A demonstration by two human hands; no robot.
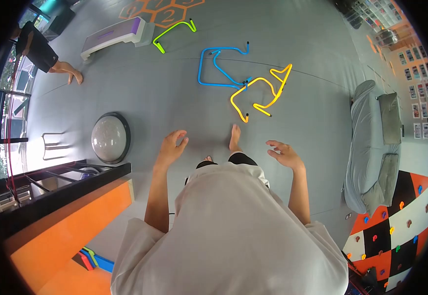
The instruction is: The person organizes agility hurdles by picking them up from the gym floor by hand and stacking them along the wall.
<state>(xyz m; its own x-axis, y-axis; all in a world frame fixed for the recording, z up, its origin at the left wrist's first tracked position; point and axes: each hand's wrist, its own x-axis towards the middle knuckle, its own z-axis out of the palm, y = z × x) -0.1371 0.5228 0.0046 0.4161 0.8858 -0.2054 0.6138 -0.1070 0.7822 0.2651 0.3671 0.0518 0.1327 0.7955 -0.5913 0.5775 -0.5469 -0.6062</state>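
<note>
My left hand (172, 146) hangs in the air over the grey floor, its fingers apart and nothing in them. On the other side of my body, my right hand (283, 153) is also raised with loose, parted fingers and holds nothing. Ahead of my bare foot (235, 137) lies a yellow tubular hurdle frame (278, 96) with black end caps. A blue tubular frame (200, 66) lies against it, their ends overlapping. Farther off is a green hurdle (173, 28). Neither hand touches any of these frames.
A half-ball balance trainer (110, 138) sits at left, beyond an orange panel (71, 228) with black rails. A white-and-purple bench (113, 37) stands far left near another person's leg (66, 69). At right are a grey sofa (363, 142) and a climbing wall (390, 231).
</note>
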